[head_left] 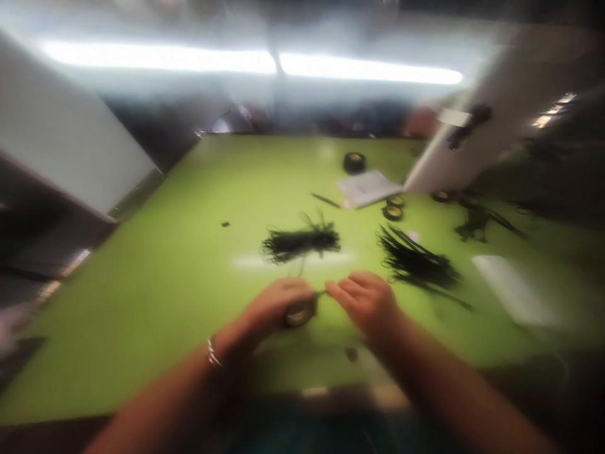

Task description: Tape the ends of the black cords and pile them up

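Note:
The picture is smeared by motion. My left hand (276, 306) is curled round a small roll of tape (299, 313) just above the green table (165, 284). My right hand (366, 299) is close beside it, fingers pinched together at a thin dark strand (321, 293) that runs between the two hands. Just beyond my hands lies a bundle of thin black wires (301, 243), and a second, looser black bundle (418, 261) lies to the right of my right hand.
Farther back are a black tape roll (354, 162), a white booklet (368, 188) and two small rolls (393, 208). A white sheet (513, 287) lies at right, more black wires (479, 221) beyond it. White panels stand at left (61, 139) and right (491, 107).

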Demonstrator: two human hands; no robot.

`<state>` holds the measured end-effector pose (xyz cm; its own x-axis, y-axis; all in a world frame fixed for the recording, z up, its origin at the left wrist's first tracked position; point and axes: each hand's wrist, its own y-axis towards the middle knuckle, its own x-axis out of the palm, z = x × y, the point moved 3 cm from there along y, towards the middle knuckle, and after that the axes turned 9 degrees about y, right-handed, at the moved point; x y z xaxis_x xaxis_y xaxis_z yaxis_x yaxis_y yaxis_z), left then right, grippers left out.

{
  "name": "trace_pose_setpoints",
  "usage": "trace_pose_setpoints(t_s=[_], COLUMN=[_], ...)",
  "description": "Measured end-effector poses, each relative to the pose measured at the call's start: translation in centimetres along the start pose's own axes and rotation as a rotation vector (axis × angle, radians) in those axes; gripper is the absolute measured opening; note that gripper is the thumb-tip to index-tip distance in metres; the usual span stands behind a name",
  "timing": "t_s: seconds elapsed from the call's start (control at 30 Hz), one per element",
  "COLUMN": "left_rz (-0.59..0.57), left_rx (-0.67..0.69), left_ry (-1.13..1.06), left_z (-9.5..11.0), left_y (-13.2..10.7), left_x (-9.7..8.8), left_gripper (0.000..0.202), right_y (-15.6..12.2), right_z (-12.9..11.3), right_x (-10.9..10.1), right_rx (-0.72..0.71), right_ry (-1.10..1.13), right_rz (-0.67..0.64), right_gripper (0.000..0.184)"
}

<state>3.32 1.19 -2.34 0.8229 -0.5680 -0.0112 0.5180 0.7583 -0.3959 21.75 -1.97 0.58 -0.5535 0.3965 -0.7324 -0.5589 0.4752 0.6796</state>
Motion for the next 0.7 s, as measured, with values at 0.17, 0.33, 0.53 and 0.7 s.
trace_pose_setpoints(t_s=[0.17,0.33,0.53,0.7], left_rz=[0.204,0.323,0.235,0.075], left_rx=[0.042,0.378,0.460,0.141], left_ry=[0.222,0.583,0.535,0.154], left_z=[0.2,1.4,1.7,0.8], left_y=[0.0,-0.6,-0.7,0.0], left_x=[-0.1,0.3,0.4,-0.3], left_gripper=[0.017,0.012,0.013,0.019], right_y=[0.1,0.7,0.6,0.2], right_z=[0.4,0.2,0.5,0.1], right_x=[1.4,1.6,1.2,0.3], right_rx=[0.229,0.555,0.641,0.256], right_ry=[0.249,0.636,0.723,0.156], right_rz=[-0.195,-0.391,-0.285,-0.051], right_gripper=[0.013,0.019,0.021,0.020])
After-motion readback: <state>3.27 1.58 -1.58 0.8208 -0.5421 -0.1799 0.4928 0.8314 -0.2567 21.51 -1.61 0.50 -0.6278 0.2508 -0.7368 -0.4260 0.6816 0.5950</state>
